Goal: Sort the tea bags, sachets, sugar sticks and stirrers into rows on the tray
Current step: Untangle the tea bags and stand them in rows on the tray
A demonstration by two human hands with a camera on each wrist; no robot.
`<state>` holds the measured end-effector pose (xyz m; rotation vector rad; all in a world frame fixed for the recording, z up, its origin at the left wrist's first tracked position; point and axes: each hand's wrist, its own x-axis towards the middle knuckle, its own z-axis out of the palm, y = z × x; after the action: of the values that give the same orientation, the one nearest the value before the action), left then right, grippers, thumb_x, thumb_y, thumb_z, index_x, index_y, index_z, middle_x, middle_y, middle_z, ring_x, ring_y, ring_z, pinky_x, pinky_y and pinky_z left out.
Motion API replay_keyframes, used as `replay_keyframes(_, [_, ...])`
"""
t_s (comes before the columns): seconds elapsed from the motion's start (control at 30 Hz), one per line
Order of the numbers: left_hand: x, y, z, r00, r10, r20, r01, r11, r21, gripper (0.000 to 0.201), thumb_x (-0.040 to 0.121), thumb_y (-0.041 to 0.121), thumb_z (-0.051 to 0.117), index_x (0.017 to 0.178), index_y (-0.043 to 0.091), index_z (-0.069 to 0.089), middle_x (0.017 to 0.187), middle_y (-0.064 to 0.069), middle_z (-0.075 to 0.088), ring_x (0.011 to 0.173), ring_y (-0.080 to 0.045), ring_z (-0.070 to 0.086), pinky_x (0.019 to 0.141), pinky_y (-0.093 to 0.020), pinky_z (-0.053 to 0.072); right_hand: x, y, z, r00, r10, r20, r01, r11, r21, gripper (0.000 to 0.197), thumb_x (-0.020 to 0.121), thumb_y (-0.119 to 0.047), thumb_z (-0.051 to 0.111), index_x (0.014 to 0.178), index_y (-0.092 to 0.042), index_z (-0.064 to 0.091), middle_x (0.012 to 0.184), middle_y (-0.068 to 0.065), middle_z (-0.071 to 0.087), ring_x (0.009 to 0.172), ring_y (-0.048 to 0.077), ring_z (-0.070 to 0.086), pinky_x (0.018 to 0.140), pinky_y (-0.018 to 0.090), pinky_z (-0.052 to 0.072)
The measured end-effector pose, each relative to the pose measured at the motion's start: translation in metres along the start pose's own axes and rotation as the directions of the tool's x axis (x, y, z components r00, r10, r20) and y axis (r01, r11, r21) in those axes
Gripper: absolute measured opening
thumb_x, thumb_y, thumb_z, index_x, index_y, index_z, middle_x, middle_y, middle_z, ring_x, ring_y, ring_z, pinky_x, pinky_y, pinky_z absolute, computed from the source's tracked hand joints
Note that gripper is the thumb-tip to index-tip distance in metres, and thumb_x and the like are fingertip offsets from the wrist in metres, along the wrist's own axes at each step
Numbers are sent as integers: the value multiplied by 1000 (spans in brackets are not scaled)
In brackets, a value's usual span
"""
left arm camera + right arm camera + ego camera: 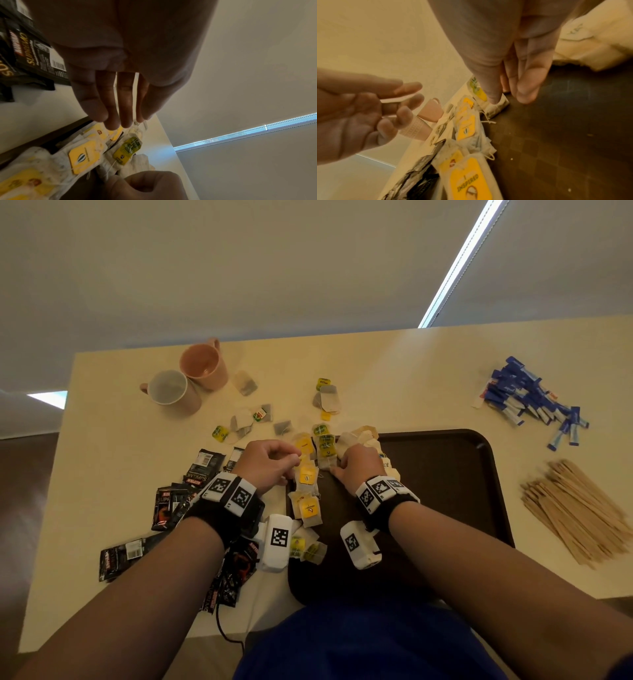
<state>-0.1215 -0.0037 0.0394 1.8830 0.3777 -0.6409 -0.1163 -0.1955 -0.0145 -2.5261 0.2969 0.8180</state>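
A dark brown tray (445, 474) lies on the table in front of me. Tea bags with yellow tags (308, 508) lie in a column along its left edge. My left hand (291, 457) hovers above the top of that column and pinches a thin tea bag tag (393, 100) between thumb and forefinger. My right hand (337, 467) is curled at the tray's far-left corner. Its thumb (493, 97) presses a grey tea bag (498, 108) onto the tray. A green-tagged bag (127, 150) lies just beyond, its string running toward my right hand (145, 185).
Black sachets (171, 501) are scattered left of the tray. Loose tea bags (329, 398) lie beyond it, near two mugs (205, 364). Blue sugar sticks (527, 398) sit far right, wooden stirrers (575, 508) right of the tray. Pale tea bags (363, 438) are heaped at the tray's far edge.
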Motion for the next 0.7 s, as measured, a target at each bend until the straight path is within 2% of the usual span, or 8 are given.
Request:
replay_keyframes(0.1, [-4,-8,-6,996,-84,21,83,995,47,6,91,8,69,92,14,71,89,-12,73,68,-16,66,59,-27,55,-17,0,-8,991,-134,1,134,991,14,19,91,-28,67,94,-10,74,91,8,70,87,23,65,79,34,56])
replay_keyframes(0.17, [-8,-15,-10,987,-155,35,150,982,118,5,90,10,71,95,11,71,88,-11,72,70,-19,67,65,-31,58,-32,-2,-10,963,-263,62,261,964,41,14,90,-22,69,95,-11,75,93,5,71,89,20,66,84,34,56])
replay_keyframes(0.23, [-12,-25,-11,974,-223,42,208,952,224,6,88,14,75,92,11,72,88,-9,73,73,-21,70,72,-35,61,-47,-5,-5,904,-382,194,384,923,28,13,88,-20,71,98,-13,75,94,2,71,88,16,66,85,32,57])
replay_keyframes(0.3, [-16,-34,-9,960,-276,44,245,906,344,9,84,19,79,88,13,74,86,-8,74,74,-23,72,78,-43,62,-60,-6,4,835,-431,342,463,886,-12,18,86,-18,72,104,-14,75,96,2,71,89,16,66,85,31,56])
replay_keyframes(0.37, [-21,-39,-6,945,-323,53,271,863,427,17,80,22,83,90,11,73,83,-9,74,72,-23,72,78,-47,62,-69,-5,15,781,-451,432,526,848,-66,27,86,-18,72,112,-14,72,98,4,70,92,19,66,83,28,53])
replay_keyframes(0.43, [-26,-42,-2,929,-364,70,281,814,509,27,78,22,85,97,10,70,87,-8,72,74,-21,73,77,-43,63,-75,-5,24,755,-461,467,563,820,-101,39,84,-19,74,122,-19,66,98,1,67,94,19,64,82,28,52])
replay_keyframes(0.57, [-31,-46,5,905,-414,97,283,757,589,42,74,16,88,108,10,66,95,-8,70,80,-20,73,74,-38,63,-79,-10,40,751,-424,506,563,812,-156,66,78,-26,80,138,-29,51,115,3,63,104,22,61,88,36,54])
replay_keyframes(0.7, [-33,-48,11,899,-424,110,247,697,674,51,70,16,90,115,8,66,101,-9,72,89,-23,72,82,-41,62,-76,-19,48,753,-356,554,560,789,-254,67,82,-25,77,141,-29,45,123,7,58,109,28,60,87,38,55])
